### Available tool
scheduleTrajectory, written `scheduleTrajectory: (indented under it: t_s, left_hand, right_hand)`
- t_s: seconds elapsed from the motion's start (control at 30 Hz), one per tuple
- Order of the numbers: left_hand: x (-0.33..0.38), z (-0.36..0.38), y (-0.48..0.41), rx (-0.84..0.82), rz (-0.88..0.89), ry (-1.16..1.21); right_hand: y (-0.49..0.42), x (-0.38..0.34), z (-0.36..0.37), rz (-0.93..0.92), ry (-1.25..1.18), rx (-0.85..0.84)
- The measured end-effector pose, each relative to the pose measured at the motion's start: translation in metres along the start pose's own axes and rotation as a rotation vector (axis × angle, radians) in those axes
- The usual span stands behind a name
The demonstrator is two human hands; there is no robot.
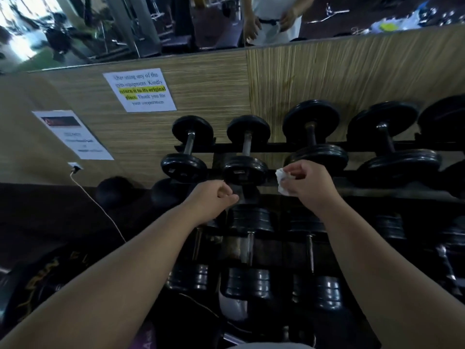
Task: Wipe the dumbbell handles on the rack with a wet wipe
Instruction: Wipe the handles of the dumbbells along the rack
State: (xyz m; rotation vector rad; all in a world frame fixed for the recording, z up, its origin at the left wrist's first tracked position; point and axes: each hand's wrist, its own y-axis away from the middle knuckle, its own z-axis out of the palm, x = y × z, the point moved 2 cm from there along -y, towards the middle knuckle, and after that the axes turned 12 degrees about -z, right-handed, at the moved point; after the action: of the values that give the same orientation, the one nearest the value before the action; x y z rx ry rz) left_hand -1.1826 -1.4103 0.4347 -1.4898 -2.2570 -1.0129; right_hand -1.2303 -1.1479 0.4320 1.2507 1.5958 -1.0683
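The fingers (pixel 292 173) of your right hand (pixel 308 183) are curled in and pinch a crumpled white wet wipe (pixel 279 175), bunched small, with its loose end poking out on the side toward your other hand. The fingers (pixel 230 197) of your left hand (pixel 211 195) are drawn into a loose fist with nothing visible in them. It hangs in the air in front of the rack (pixel 276 147), touching nothing. The wipe is in the air too, level with the near plates of the top row and between the second dumbbell (pixel 245 170) and the third dumbbell (pixel 319 154), against no bar. By my reading you are between handles or have not begun. No handle shows a wet sheen or streak that would tell a cleaned one from an untouched one, so treat every bar as still to do. The top-row handles stand clear between their black plates. The second handle (pixel 247 144) is pale steel, and the third handle (pixel 311 136) is darker and duller. The lower-tier handles (pixel 249 248) lie beneath your forearms, grey and glinting, partly hidden in shadow.
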Motion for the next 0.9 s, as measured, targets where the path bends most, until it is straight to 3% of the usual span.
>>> scheduleTrajectory:
  t_s: [0.33, 0.57, 0.9]
  left_hand:
    - [-0.026, 0.014, 0.082, -0.084, 0.199, -0.049]
    - [-0.052, 0.039, 0.153, -0.19, 0.254, -0.043]
    - [0.011, 0.079, 0.188, -0.213, 0.365, -0.046]
  right_hand:
    - [0.113, -0.028, -0.001, 0.032, 0.086, 0.111]
    - [0.207, -0.067, 0.003, 0.019, 0.162, 0.091]
    - [0.264, -0.07, -0.074, 0.03, 0.213, 0.135]
